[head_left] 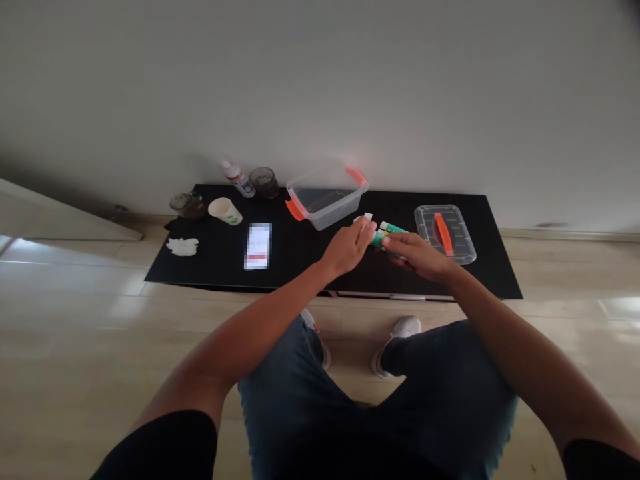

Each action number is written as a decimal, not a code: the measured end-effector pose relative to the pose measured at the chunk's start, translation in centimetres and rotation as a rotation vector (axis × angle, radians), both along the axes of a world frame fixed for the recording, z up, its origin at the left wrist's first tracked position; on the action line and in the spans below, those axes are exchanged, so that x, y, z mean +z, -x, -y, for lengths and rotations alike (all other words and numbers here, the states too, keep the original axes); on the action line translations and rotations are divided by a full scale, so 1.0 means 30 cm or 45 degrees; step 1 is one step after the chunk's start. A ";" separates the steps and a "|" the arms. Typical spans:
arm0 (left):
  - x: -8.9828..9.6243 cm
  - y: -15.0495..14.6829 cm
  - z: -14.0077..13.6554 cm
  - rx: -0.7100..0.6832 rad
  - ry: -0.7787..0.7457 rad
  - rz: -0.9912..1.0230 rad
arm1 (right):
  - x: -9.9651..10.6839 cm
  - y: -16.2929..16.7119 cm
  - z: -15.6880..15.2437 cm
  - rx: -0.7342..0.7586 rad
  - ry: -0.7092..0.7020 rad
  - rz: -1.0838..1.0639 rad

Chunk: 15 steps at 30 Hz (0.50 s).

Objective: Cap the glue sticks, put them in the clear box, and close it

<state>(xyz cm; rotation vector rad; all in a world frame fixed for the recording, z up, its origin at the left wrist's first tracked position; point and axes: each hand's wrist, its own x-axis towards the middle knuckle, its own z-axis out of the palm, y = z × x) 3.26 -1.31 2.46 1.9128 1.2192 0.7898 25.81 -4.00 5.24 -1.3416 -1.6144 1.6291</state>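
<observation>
Green tube (389, 231) gripped between both hands: right hand (419, 255) clasping body, left hand (350, 245) pinching end.

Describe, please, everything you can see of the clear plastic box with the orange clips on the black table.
The clear plastic box is a shallow, see-through rectangular tub with rounded corners and an orange clip on each short end. It is open and looks empty. It stands upright near the back edge of the black table, turned slightly askew, close to the wall. Its clear lid, with an orange handle, lies apart to the right. Nothing touches the box; the left hand and right hand work just in front of it.
</observation>
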 end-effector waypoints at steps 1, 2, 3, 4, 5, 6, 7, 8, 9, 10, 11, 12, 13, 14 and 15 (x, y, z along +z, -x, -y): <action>-0.009 0.008 -0.020 0.085 0.069 0.030 | -0.001 0.004 -0.037 -0.024 -0.086 0.080; -0.022 0.021 -0.041 0.176 0.149 0.074 | -0.001 0.010 -0.082 -0.049 -0.193 0.184; -0.039 0.039 -0.061 0.261 0.234 0.126 | 0.000 0.018 -0.133 -0.079 -0.312 0.303; -0.058 0.060 -0.080 0.336 0.315 0.174 | 0.003 0.029 -0.188 -0.107 -0.426 0.427; -0.079 0.083 -0.096 0.391 0.385 0.196 | 0.007 0.044 -0.247 -0.125 -0.526 0.556; -0.100 0.104 -0.109 0.424 0.439 0.176 | 0.013 0.063 -0.307 -0.128 -0.607 0.682; -0.121 0.123 -0.119 0.433 0.476 0.113 | 0.018 0.088 -0.366 -0.117 -0.682 0.792; -0.140 0.137 -0.125 0.423 0.498 0.021 | 0.022 0.118 -0.422 -0.081 -0.754 0.880; -0.156 0.147 -0.129 0.394 0.504 -0.088 | 0.024 0.153 -0.475 -0.021 -0.823 0.948; -0.171 0.150 -0.130 0.356 0.499 -0.197 | 0.023 0.193 -0.524 0.056 -0.892 1.002; -0.182 0.149 -0.129 0.311 0.489 -0.293 | 0.019 0.235 -0.568 0.139 -0.952 1.059; -0.191 0.145 -0.128 0.269 0.481 -0.370 | 0.011 0.279 -0.607 0.212 -0.985 1.124; -0.197 0.137 -0.126 0.233 0.478 -0.429 | 0.001 0.323 -0.643 0.282 -0.991 1.190; -0.202 0.129 -0.124 0.202 0.479 -0.472 | -0.012 0.366 -0.676 0.346 -0.970 1.256; -0.205 0.121 -0.122 0.172 0.488 -0.502 | -0.026 0.407 -0.706 0.403 -0.930 1.319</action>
